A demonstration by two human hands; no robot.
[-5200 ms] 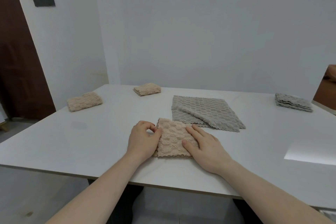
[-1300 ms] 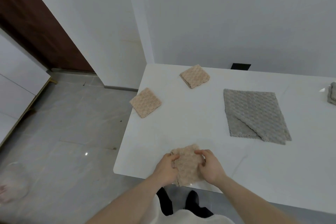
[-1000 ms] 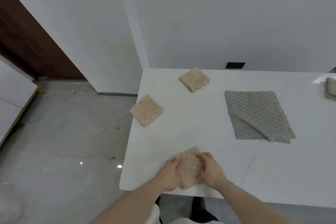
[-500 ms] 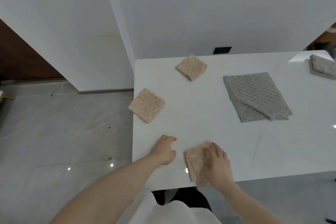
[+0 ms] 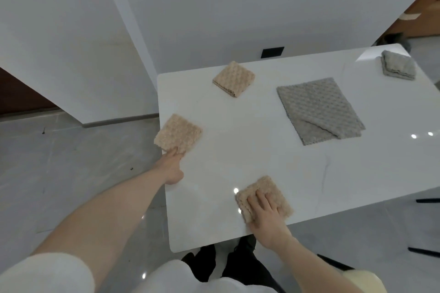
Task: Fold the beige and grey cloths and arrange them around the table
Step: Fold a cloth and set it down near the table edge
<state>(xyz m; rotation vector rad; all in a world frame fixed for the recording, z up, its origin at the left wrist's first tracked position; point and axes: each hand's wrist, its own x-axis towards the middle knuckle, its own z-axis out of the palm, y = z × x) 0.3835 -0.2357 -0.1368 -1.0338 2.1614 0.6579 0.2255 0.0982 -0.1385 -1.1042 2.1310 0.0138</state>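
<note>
Three beige cloths folded small, one grey cloth folded small, one grey cloth not done yet.

Right hand (image 5: 266, 211) flat on a folded beige cloth (image 5: 263, 194), fingers straight and spread, pressing down, not curled round it. Cloth under the palm and fingers, close to the near edge of the white table (image 5: 238, 145).

Left hand (image 5: 172, 166) stretched out to a second folded beige cloth (image 5: 178, 132). Fingertips touching its near corner, maybe tucked under it. Hard to tell from here whether pinching or only touching. This cloth poking a bit over the table's side edge, just past the left fingertips.

Third folded beige cloth (image 5: 233, 78) far beyond the left fingers, near the back edge by the wall, touched by nothing.

Big grey cloth (image 5: 319, 109) well beyond the right fingers, toward the far side. Only partly folded, wide and flat, one corner flap turned over. Still needs more folding, by the look of it.

Small folded grey cloth (image 5: 397, 65) way off past the right fingers, in the far corner. Looks finished.

So, a good guess: more than half done. Left to do: nudge the beige ones into tidy spots, fold the big grey one small, give it a place at the table edge.
</note>
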